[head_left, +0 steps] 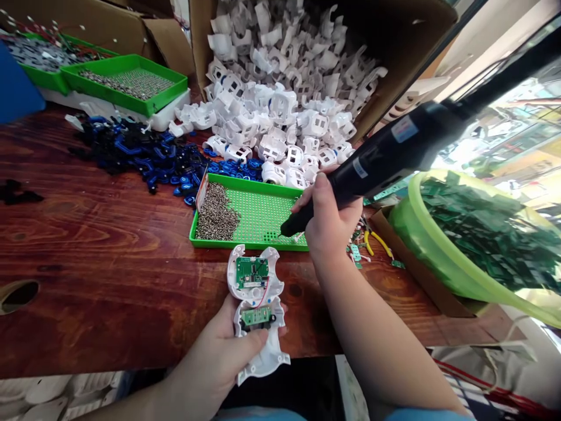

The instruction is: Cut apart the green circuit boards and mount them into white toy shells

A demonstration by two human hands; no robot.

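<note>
My left hand [234, 345] is closed around a white plastic housing [263, 356] near the table's front edge. The housing lies opened out in two parts, each with a green circuit board [252, 272] inside, and a thin red wire runs between them. In my right hand [331, 219] is a black electric screwdriver [372, 155], gripped near its front end. Its tip points down into a green tray [263, 202] with a perforated bottom. Small screws [215, 216] are heaped at the tray's left end; whether the bit carries one is too small to tell.
Behind the tray, white housings [280, 105] spill from a cardboard box [390, 76]. Blue and black plastic parts [149, 152] are piled left of them. Yellow-handled pliers [379, 242] and a lime-green basin [438, 248] of circuit boards are at right. Another screw tray [151, 105] stands back left.
</note>
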